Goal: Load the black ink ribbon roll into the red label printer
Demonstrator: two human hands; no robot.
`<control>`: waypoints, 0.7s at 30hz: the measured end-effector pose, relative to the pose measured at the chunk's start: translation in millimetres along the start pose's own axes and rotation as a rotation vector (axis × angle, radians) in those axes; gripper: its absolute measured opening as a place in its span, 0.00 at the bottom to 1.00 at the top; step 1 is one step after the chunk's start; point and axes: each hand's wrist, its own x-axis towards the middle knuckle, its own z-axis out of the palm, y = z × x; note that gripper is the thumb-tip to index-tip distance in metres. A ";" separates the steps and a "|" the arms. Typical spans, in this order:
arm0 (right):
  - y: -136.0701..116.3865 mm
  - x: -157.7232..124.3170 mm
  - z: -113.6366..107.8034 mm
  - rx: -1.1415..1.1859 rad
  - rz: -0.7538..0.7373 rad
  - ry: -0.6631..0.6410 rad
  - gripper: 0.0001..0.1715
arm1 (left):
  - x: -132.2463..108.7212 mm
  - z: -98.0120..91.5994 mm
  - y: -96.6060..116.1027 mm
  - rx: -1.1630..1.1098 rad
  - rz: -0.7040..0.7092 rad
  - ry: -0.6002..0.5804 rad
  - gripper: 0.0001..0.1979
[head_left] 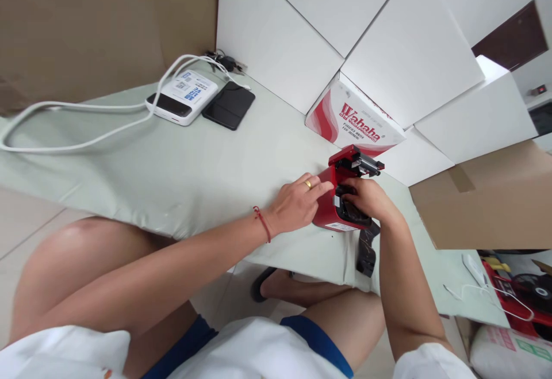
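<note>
A red box-shaped device (pixel 326 209) stands on the pale green table cover (pixel 276 154), its hinged top part (pixel 356 160) raised. My left hand (pixel 297 202) lies against the left side of the device, its index finger stretched along the edge and a ring on one finger. Inside the opening are the fingers of my right hand (pixel 366 196), touching dark material (pixel 354 213); what they grip, if anything, is hidden. A dark, crumpled strip (pixel 366 252) lies on the cover beside the device, below my right wrist.
A white power bank (pixel 190 94) with a looped white cable, a black phone (pixel 229 105) and keys (pixel 228 62) lie at the left. Behind the device is a Wahaha carton (pixel 353 117) against white boxes. Cardboard boxes stand left and right (pixel 487 201).
</note>
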 end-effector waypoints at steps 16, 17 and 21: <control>60.4 -110.7 49.3 0.631 0.318 0.060 0.24 | 0.1 4.6 -0.2 0.010 -0.269 -0.215 0.09; 61.4 -107.4 56.8 0.611 0.309 0.077 0.23 | -0.9 4.5 -1.0 0.011 -0.255 -0.218 0.08; 80.7 -100.8 71.5 0.482 0.391 0.259 0.25 | -3.9 3.6 -1.8 0.005 -0.205 -0.218 0.08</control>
